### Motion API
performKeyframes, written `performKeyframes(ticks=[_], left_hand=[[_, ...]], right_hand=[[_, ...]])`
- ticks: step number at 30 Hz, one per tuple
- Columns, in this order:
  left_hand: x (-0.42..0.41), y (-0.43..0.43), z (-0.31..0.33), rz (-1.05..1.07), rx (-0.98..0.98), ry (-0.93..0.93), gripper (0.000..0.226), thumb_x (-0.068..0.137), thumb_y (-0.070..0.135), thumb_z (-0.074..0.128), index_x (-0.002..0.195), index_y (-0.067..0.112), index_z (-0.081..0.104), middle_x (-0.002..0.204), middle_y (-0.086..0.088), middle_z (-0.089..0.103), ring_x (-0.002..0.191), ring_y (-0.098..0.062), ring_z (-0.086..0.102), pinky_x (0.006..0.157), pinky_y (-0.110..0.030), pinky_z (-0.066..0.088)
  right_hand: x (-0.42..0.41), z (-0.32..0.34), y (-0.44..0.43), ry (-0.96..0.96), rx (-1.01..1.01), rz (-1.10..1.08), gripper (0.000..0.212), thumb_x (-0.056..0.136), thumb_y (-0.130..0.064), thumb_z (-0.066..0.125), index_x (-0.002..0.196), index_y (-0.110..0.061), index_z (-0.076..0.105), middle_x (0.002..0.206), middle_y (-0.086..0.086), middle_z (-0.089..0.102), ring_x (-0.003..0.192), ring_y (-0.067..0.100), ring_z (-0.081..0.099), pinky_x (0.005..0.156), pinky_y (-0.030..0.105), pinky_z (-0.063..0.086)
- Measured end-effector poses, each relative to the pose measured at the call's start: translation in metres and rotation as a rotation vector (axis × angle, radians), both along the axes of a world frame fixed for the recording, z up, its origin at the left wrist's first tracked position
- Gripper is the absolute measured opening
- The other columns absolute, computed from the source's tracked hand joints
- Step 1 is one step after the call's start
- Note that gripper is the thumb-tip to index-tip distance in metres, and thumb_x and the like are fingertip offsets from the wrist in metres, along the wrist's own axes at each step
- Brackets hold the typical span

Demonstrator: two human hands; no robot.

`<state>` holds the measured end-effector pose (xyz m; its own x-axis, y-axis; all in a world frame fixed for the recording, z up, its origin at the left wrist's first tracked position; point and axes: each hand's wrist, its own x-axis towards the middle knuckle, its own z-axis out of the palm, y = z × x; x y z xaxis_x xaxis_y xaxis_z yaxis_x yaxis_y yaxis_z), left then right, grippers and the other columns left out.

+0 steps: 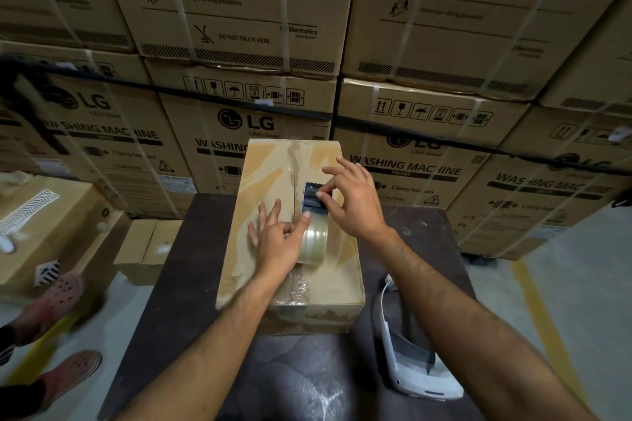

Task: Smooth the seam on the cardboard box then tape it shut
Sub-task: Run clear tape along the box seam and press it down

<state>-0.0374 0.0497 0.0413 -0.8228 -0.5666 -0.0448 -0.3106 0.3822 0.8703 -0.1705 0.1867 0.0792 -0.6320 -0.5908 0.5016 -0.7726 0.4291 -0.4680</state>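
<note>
Your left hand (273,243) lies flat on the cardboard box (266,181), thumb touching the tape roll (314,243) beside the seam (293,188); your right hand (355,202) fingers pinch the dispenser's blade end (313,196).

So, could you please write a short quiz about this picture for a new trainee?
1. True or false: the tape dispenser rests on top of the cardboard box.
2. Which hand touches the dispenser's dark serrated blade end?
A. left hand
B. right hand
C. neither
3. Fill in: the white device lies on the dark table, to the box's ____ side.

Key: 1. true. 2. B. 3. right.
</note>
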Motion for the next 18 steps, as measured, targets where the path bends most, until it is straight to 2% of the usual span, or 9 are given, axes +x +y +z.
performKeyframes(ticks=[4,8,12,18], left_hand=[[0.008,0.003,-0.006,0.047,0.001,-0.055,0.068,0.094,0.076,0.051,0.056,0.021,0.065,0.173,0.004,0.029,0.162,-0.008,-0.005,0.128,-0.05,-0.013],[0.006,0.01,-0.001,0.042,0.003,-0.12,0.075,0.088,0.083,0.053,0.053,0.017,0.066,0.172,0.001,0.031,0.163,-0.01,-0.005,0.128,-0.049,-0.014],[0.007,0.01,-0.002,0.028,0.039,-0.147,0.072,0.092,0.078,0.052,0.055,0.018,0.07,0.172,0.004,0.032,0.163,-0.011,-0.005,0.128,-0.051,-0.013],[0.011,0.002,0.003,0.02,0.175,-0.116,0.067,0.092,0.069,0.062,0.048,0.019,0.055,0.172,0.008,0.029,0.162,-0.01,-0.009,0.127,-0.05,-0.015]], right_hand=[[0.005,-0.009,-0.009,-0.035,0.024,0.019,0.011,0.097,-0.033,0.072,0.093,-0.022,0.072,0.137,-0.002,0.069,0.151,0.02,0.041,0.126,0.05,0.024],[-0.001,-0.012,-0.017,-0.047,0.034,0.036,0.012,0.096,-0.034,0.073,0.095,-0.022,0.072,0.134,-0.002,0.07,0.15,0.019,0.042,0.125,0.049,0.026],[-0.005,-0.012,-0.023,-0.052,0.071,0.058,0.011,0.095,-0.034,0.074,0.094,-0.023,0.072,0.131,-0.005,0.071,0.148,0.017,0.043,0.123,0.048,0.028],[-0.014,-0.006,-0.039,-0.052,0.134,0.07,0.012,0.093,-0.036,0.074,0.089,-0.026,0.072,0.129,-0.008,0.072,0.147,0.019,0.044,0.121,0.053,0.028]])
